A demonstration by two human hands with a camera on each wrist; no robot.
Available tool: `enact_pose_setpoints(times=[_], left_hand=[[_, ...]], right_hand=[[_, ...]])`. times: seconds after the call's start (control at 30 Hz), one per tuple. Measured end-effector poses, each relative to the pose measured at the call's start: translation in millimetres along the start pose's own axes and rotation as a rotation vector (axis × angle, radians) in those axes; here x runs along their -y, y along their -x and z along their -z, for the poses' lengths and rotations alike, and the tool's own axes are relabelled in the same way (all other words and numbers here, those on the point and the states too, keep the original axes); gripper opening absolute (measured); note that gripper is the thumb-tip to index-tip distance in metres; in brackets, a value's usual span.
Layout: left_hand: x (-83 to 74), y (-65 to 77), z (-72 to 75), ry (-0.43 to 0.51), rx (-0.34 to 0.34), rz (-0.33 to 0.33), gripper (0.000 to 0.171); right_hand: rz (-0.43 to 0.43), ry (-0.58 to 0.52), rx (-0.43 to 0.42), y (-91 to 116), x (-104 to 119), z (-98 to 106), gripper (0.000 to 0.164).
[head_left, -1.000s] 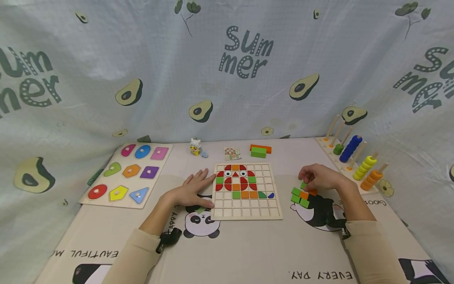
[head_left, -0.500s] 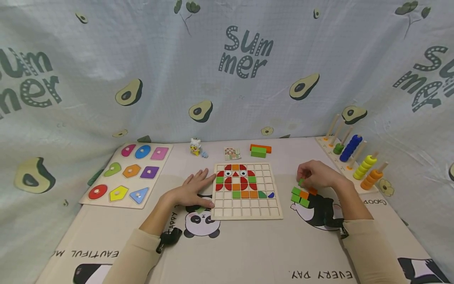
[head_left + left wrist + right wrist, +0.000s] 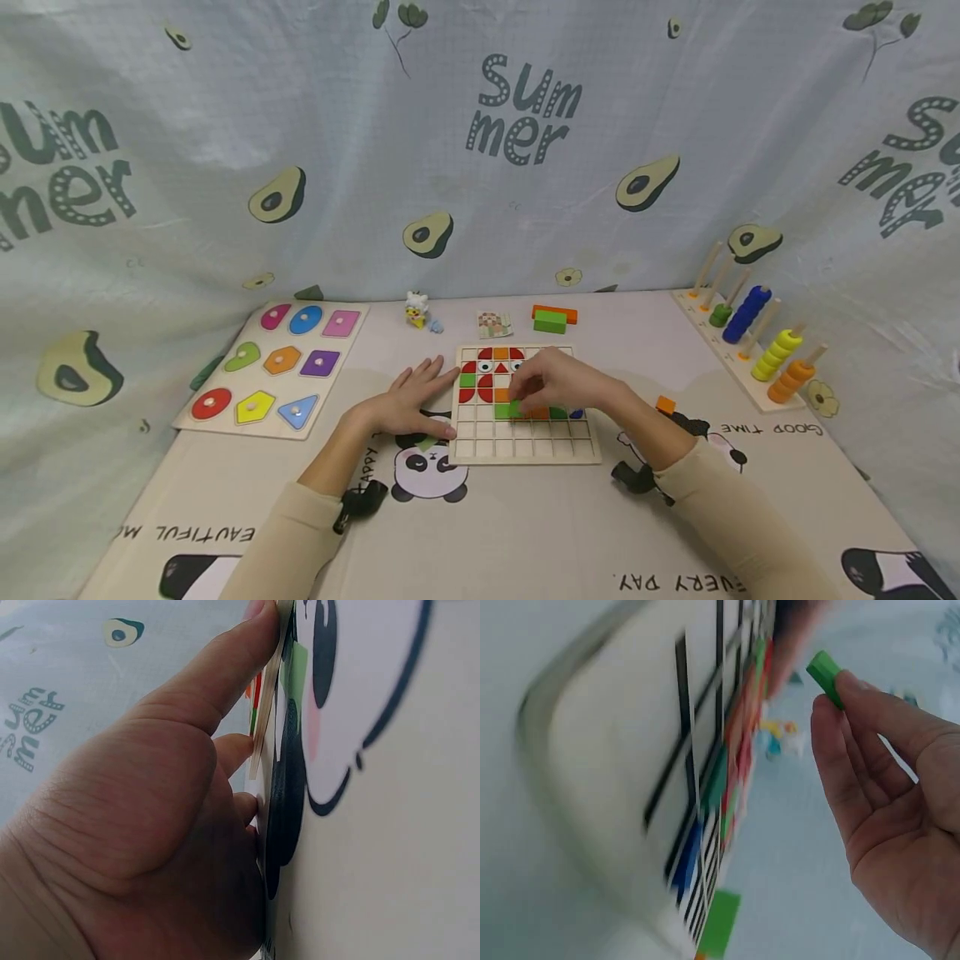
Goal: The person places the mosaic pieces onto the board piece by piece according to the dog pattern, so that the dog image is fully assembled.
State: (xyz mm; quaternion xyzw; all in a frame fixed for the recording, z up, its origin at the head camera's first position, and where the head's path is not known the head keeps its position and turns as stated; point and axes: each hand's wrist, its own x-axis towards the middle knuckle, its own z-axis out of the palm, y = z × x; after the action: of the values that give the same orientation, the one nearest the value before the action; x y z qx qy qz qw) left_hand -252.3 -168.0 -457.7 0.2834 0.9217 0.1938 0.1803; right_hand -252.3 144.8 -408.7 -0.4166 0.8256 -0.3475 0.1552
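Observation:
A wooden grid board [image 3: 525,452] lies mid-table, its upper rows bearing an owl-like figure of red, orange and green tiles. My left hand [image 3: 408,404] lies flat with spread fingers at the board's left edge, the thumb [image 3: 214,675] right at its rim. Over the board's middle is my right hand [image 3: 561,379], pinching a small green tile [image 3: 823,672] between thumb and fingertips. In the right wrist view that tile shows clear of the board. A blue tile [image 3: 576,413] sits at the row's right end, beneath the right wrist.
An orange tile [image 3: 665,405] lies right of the forearm, which hides other loose pieces. Behind the board are a green block [image 3: 550,322], a pattern card [image 3: 493,324] and a small figurine [image 3: 416,308]. A shape puzzle [image 3: 258,367] stands left, a bead-peg stand [image 3: 738,367] right.
My right hand has gone from the loose tiles on the right to over the board, carrying a green tile. My left hand stays at the board's left edge.

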Motion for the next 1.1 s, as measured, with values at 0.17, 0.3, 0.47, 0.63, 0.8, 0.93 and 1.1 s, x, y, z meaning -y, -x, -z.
enact_pose_setpoints(times=[0.17,0.3,0.47,0.63,0.8,0.93,1.1], left_hand=[[-0.3,-1.5,-0.2,0.006,0.001,-0.005,0.105],[-0.8,-0.7,0.1,0.009,0.001,0.002,0.105],[-0.4,0.5,0.0,0.004,-0.004,0.008,0.105],[-0.3,1.9,-0.1,0.012,-0.005,0.01,0.104],[-1.2,2.1,0.2,0.009,-0.002,0.011,0.104],[-2.4,0.4,1.0,0.013,-0.001,-0.003,0.104],[-1.0,0.7,1.1,0.012,0.003,0.011,0.106]], right_hand=[[0.003,0.126,0.094,-20,14,-20,0.012],[-0.026,0.185,0.117,-25,17,-28,0.011],[-0.021,0.245,0.114,-23,18,-33,0.012],[-0.025,0.365,0.111,-24,19,-36,0.014],[-0.017,0.395,0.111,-20,17,-35,0.013],[-0.036,0.348,0.053,-1,10,-21,0.02],[-0.107,0.217,-0.057,39,-9,15,0.024]])
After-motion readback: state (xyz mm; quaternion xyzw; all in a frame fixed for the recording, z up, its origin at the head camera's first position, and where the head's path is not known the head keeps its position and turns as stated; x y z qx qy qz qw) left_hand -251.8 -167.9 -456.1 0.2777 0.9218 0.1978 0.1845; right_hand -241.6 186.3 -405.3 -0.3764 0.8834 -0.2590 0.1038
